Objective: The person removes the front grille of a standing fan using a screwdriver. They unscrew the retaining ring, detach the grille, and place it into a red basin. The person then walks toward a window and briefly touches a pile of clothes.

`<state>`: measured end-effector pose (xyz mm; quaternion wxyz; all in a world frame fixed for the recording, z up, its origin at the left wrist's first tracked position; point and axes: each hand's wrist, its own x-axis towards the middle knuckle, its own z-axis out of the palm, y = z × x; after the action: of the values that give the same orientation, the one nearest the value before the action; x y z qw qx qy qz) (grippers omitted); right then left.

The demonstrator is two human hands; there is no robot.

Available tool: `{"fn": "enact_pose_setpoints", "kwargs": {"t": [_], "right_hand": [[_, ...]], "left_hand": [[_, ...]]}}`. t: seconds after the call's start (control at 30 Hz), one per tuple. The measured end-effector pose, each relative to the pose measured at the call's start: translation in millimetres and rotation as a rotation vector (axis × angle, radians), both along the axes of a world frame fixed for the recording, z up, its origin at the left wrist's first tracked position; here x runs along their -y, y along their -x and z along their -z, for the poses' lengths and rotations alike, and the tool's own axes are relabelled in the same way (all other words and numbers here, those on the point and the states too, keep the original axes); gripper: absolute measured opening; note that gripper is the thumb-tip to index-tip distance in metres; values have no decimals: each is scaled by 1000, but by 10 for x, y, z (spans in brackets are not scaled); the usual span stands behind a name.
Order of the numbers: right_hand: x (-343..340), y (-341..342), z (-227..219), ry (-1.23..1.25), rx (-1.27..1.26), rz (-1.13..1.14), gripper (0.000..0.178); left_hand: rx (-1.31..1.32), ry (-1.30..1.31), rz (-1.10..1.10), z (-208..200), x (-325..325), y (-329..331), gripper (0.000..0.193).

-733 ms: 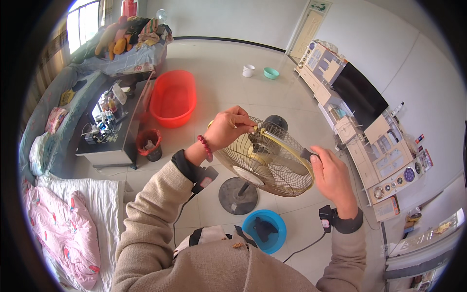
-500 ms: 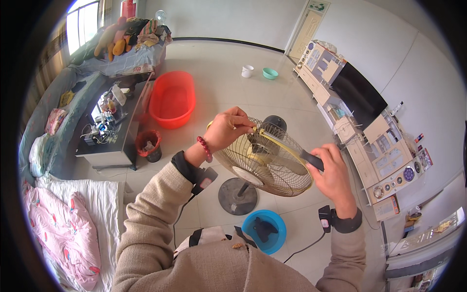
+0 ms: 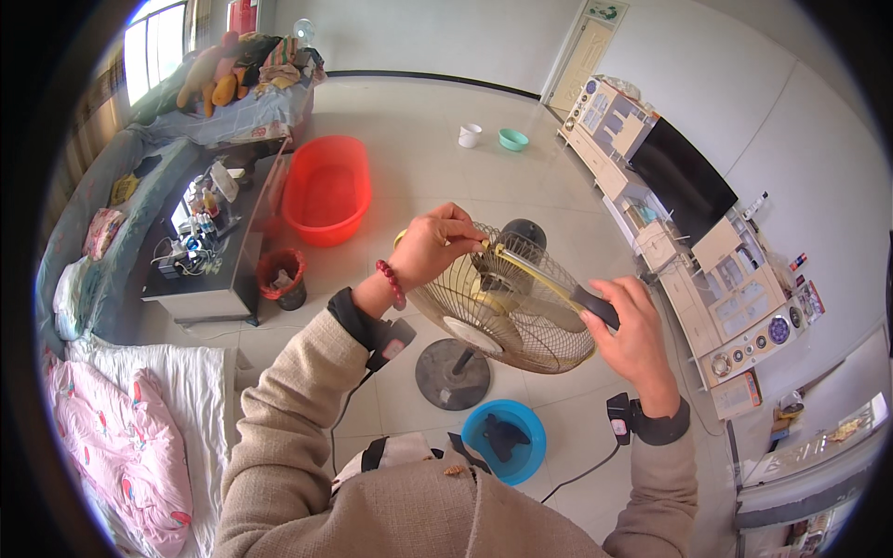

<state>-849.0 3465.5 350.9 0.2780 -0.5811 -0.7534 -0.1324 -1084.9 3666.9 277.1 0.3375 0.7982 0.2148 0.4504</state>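
Observation:
A standing fan (image 3: 507, 335) with a round wire guard and yellow rim is in front of me, its head tipped upward. My left hand (image 3: 439, 244), with a red bead bracelet at its wrist, pinches the yellow rim at the guard's top edge. My right hand (image 3: 633, 325) is closed around the dark handle of a screwdriver (image 3: 595, 305). Its silver shaft slants up and left along the rim, with the tip close to my left fingertips. What the tip touches is too small to make out. The fan's round dark base (image 3: 452, 383) stands on the floor.
Just right of the base sits a blue basin (image 3: 534, 462) with dark cloth in it. A red tub (image 3: 294, 191), a lined bin (image 3: 293, 296) and a black-topped table (image 3: 223, 270) are to the left. A TV cabinet (image 3: 684, 302) lines the right wall. Cables hang from both wrists.
The view has shifted very slightly. Both hands keep their holds, and the screwdriver stays along the rim with hardly any movement.

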Motion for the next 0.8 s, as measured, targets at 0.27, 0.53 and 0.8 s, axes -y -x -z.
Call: {"fn": "enact_pose_setpoints", "kwargs": {"t": [0.27,0.53,0.8], "right_hand": [[46,87,-36,239,-283,118,21],[46,82,-32,15,-114,66,23],[19,69,-36,-8,42,36,33]], "left_hand": [[0,5,15,1,-12,-12,16],[8,27,-23,-6,-12,10,15],[24,59,-9,-48,-5,7,9]]}}
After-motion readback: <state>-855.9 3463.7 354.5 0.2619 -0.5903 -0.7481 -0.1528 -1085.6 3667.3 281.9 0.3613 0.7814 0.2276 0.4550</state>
